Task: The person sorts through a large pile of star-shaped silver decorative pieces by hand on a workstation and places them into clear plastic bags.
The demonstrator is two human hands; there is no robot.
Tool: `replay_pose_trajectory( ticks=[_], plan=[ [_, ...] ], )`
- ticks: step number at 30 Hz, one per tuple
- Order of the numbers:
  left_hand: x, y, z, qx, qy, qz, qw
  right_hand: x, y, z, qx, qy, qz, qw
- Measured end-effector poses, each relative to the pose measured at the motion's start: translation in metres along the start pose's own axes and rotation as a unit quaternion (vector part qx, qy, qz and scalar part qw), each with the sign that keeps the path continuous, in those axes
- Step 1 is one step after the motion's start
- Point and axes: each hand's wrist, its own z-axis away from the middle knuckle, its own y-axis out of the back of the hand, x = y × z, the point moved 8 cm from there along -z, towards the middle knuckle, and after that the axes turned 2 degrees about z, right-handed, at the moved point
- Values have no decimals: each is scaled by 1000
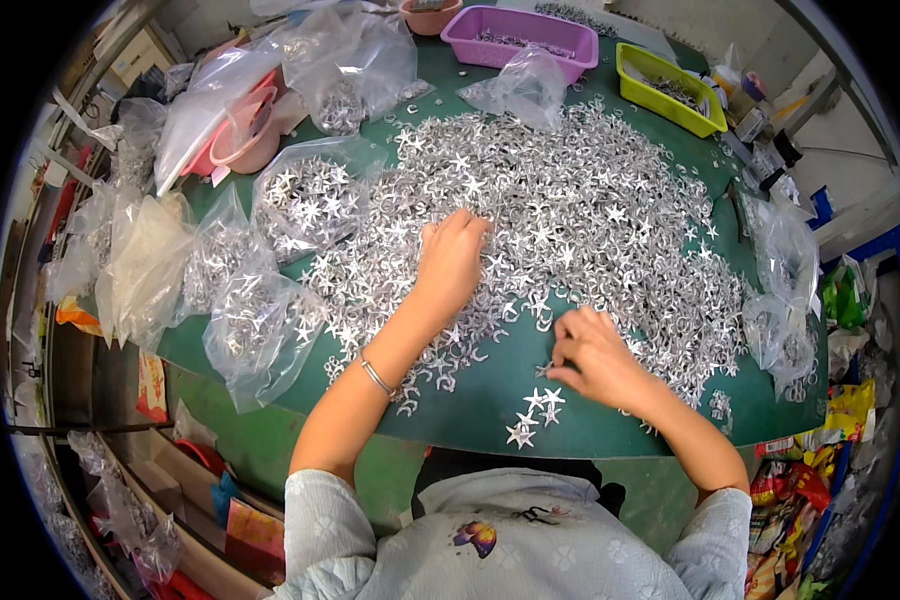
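A wide heap of small silver metal pieces [530, 190], star shapes mixed with curved open rings, spreads over the green tabletop [450, 415]. My left hand [452, 258] reaches into the middle of the heap, its fingers bent down among the pieces; whatever they grip is hidden. At the heap's near edge, my right hand [594, 352] is closed, with thumb and forefinger pinched by a small silver piece [542, 370] whose shape is partly hidden. Just below that hand, several silver stars [535, 412] lie in a small group near the table's front edge.
Clear plastic bags of silver pieces [255, 325] crowd the left side; another bag [778, 290] lies at the right edge. A purple basket [520, 25], a yellow-green basket [670, 100] and a pink bowl [245, 145] stand toward the back. Pliers [738, 212] lie at right.
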Motion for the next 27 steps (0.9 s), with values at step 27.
replay_pose_trajectory(
  ticks=[27],
  plan=[
    [28, -38, -8, -15, 12, -4, 1000, 22, 0, 3, -83, -57, -75, 992]
  ],
)
